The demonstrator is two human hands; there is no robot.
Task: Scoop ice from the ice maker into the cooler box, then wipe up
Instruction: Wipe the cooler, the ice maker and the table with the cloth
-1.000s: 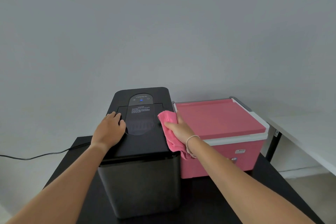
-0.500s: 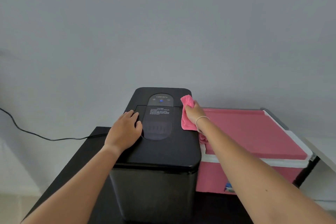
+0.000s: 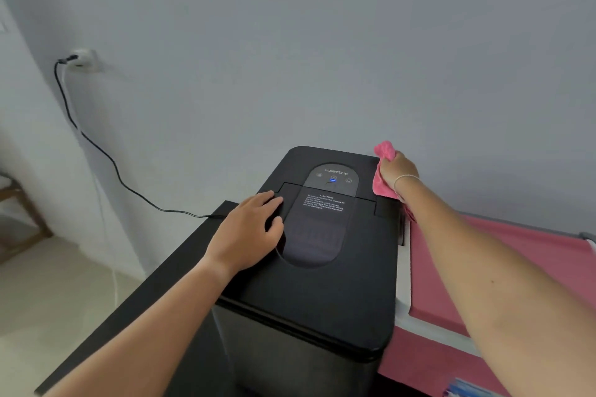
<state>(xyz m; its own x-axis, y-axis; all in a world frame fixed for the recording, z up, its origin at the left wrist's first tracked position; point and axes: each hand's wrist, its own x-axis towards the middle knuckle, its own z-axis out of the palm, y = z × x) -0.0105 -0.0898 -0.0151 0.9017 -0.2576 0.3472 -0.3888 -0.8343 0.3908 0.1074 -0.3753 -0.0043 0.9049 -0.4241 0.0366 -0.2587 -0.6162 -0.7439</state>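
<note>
Wiping step: right hand grip pinching cloth at ice maker upper-right corner, left hand spread flat bracing lid; best pressed evenly.

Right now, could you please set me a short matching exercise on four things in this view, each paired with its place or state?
Things:
1. pink cloth
2. left hand
3. cooler box
4. power cord

Places or states:
A. lid shut, right of the ice maker
B. runs to the wall socket
C. flat on the ice maker's lid
D. gripped in the right hand

Pairs: 1-D, 2-C, 3-A, 4-B
</note>
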